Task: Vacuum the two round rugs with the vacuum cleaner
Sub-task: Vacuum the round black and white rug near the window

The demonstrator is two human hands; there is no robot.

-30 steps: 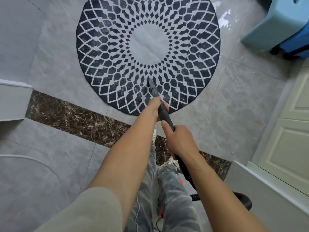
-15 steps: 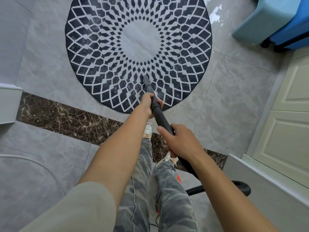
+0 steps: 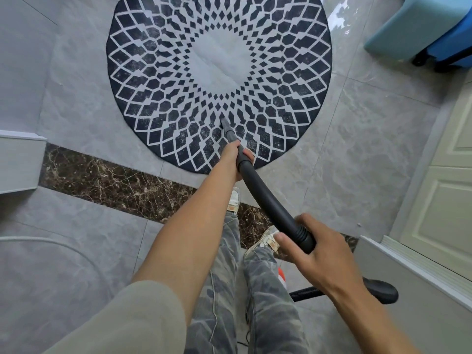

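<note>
A round black rug (image 3: pixel 158 98) with a white diamond pattern and a pale centre lies on the grey tile floor. The black vacuum wand (image 3: pixel 265 198) runs from lower right up to the rug, and its narrow nozzle tip (image 3: pixel 224 122) touches the rug's near half. My left hand (image 3: pixel 233 155) grips the wand near the nozzle end. My right hand (image 3: pixel 309 254) holds the wand's rear collar, thumb along one side and fingers curled round the other. A ribbed hose (image 3: pixel 306 293) trails behind my right wrist. Only one rug is in view.
A dark marble strip (image 3: pixel 102 177) crosses the floor in front of the rug. My shoes (image 3: pixel 233 200) stand on it. Blue suitcases (image 3: pixel 429 31) sit at the upper right. A cream door (image 3: pixel 444 205) and white skirting line the right side; a white ledge (image 3: pixel 20 162) juts in at left.
My right hand has slid back down the wand, away from my left hand. The nozzle has stayed on the rug's near half, a little closer to the pale centre.
</note>
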